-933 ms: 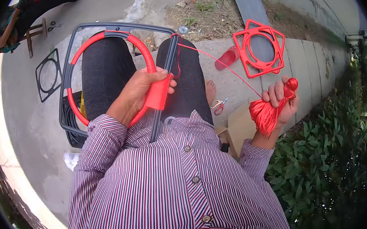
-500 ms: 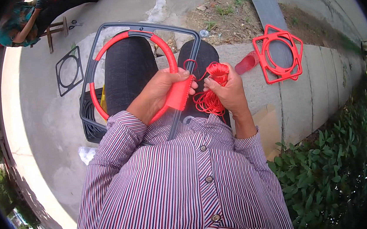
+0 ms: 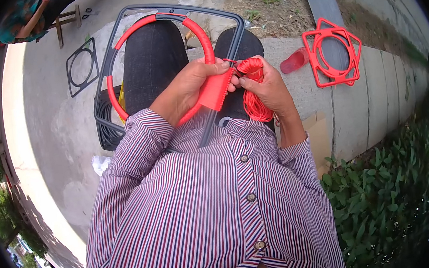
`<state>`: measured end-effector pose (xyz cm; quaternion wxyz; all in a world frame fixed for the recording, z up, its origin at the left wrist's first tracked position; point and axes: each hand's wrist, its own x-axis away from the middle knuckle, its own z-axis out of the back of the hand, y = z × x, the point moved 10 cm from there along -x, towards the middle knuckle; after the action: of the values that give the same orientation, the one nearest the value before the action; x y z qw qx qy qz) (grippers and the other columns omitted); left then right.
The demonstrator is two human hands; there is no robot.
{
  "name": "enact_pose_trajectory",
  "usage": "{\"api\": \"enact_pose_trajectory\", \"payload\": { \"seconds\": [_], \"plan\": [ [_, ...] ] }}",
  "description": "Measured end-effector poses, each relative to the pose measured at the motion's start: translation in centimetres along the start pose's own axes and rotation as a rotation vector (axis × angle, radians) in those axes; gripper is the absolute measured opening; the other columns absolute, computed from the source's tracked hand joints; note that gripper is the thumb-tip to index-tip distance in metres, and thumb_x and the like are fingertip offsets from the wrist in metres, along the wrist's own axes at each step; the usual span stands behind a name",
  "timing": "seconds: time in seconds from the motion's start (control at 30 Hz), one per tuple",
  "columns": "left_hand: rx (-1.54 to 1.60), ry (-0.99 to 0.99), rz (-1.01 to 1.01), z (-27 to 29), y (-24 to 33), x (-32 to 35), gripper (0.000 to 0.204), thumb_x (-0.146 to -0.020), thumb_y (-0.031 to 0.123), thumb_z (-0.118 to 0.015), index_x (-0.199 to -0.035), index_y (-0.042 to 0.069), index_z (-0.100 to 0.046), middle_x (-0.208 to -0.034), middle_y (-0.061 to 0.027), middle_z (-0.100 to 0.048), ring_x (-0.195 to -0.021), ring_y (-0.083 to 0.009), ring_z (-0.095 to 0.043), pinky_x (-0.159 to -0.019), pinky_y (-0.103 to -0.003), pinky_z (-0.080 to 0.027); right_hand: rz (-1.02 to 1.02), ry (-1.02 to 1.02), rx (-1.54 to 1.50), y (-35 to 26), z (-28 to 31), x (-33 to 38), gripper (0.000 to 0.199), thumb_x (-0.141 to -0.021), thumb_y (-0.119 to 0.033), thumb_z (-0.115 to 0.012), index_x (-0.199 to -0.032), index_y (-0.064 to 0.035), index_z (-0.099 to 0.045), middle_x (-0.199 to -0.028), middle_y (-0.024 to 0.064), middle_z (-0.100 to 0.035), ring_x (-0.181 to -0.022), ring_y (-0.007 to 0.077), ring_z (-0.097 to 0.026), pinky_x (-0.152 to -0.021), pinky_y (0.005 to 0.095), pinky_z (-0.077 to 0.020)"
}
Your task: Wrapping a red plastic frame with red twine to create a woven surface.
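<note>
Across my thighs lies a dark grey rectangular frame (image 3: 173, 8) with a ring (image 3: 206, 45) inside it, most of the ring covered in red. My left hand (image 3: 190, 85) is closed on the frame's right side, where a flat red strip (image 3: 214, 93) with a row of stitches along its edge wraps the ring and the bar. Its thumb presses on top. Right beside it, my right hand (image 3: 274, 90) grips a bundle of red cord (image 3: 251, 65); loose loops hang below. A length of cord runs from the bundle to the top of the strip. The fingertips partly hide it.
On the paving at right lie red frames (image 3: 337, 76) and a translucent red object (image 3: 294, 61). At left are another dark frame (image 3: 70, 77), a coil of black material (image 3: 109, 125) and a crumpled white bag (image 3: 100, 164). Cardboard (image 3: 316, 135) and a hedge (image 3: 383, 196) are at right. Another person (image 3: 23, 20) is at far left.
My right hand has moved left, up against the left hand, with the cord bundle. The open loop of cord by the bar has drawn in. My view has tilted slightly.
</note>
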<state>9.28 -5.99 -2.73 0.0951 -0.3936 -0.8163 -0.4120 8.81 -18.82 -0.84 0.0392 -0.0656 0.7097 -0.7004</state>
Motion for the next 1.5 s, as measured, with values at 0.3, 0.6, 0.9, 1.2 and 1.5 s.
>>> {"api": "enact_pose_trajectory", "payload": {
  "seconds": [0.3,0.6,0.9,1.2,1.5],
  "plan": [
    [-0.006,0.032,-0.014,0.7,0.2,0.4,0.019,-0.090,0.015,-0.063,-0.097,-0.001,-0.056,-0.084,-0.0167,-0.067,-0.069,-0.0210,-0.068,-0.064,-0.030,-0.058,-0.150,0.102,-0.249,-1.1,5.0,5.7,0.025,-0.079,-0.001,-0.069,-0.097,-0.0026,-0.052,-0.076,0.0032,-0.059,-0.060,0.0097,-0.056,-0.056,0.0239,-0.0480],
    [0.018,0.037,-0.055,0.8,0.3,-0.5,0.017,-0.087,0.015,-0.062,-0.093,0.001,-0.054,-0.080,-0.0135,-0.060,-0.067,-0.0218,-0.066,-0.059,-0.032,-0.059,0.042,0.033,-0.532,-6.7,4.9,12.0,0.028,-0.075,0.001,-0.067,-0.094,-0.0003,-0.046,-0.067,0.0086,-0.052,-0.049,0.0138,-0.046,-0.046,0.0255,-0.0401],
    [0.013,0.071,0.017,0.2,1.0,0.4,0.012,-0.084,0.007,-0.059,-0.092,0.002,-0.051,-0.081,-0.0165,-0.060,-0.068,-0.0243,-0.065,-0.059,-0.034,-0.059,-0.187,0.150,-0.457,-1.7,7.5,8.6,0.054,-0.076,-0.001,-0.051,-0.129,0.0042,-0.046,-0.113,0.0117,-0.057,-0.095,0.0193,-0.061,-0.086,0.0338,-0.0514],
    [0.013,-0.049,0.040,-2.0,-0.6,1.8,0.014,-0.085,0.009,-0.064,-0.090,0.001,-0.053,-0.077,-0.0145,-0.062,-0.067,-0.0247,-0.067,-0.059,-0.035,-0.059,-0.092,0.069,0.287,-3.5,0.5,-0.4,0.079,-0.073,-0.007,-0.064,-0.144,0.0018,-0.028,-0.106,0.0116,-0.064,-0.099,0.0186,-0.063,-0.088,0.0322,-0.0487],
    [-0.021,-0.068,0.068,-2.2,-1.6,0.6,0.013,-0.085,0.010,-0.064,-0.087,0.001,-0.054,-0.075,-0.0158,-0.063,-0.065,-0.0254,-0.067,-0.057,-0.035,-0.059,0.067,0.125,-0.227,-3.9,-0.1,-4.2,0.047,-0.076,-0.001,-0.069,-0.121,0.0032,-0.055,-0.105,0.0093,-0.063,-0.093,0.0159,-0.061,-0.085,0.0285,-0.0489]
  ]
}}
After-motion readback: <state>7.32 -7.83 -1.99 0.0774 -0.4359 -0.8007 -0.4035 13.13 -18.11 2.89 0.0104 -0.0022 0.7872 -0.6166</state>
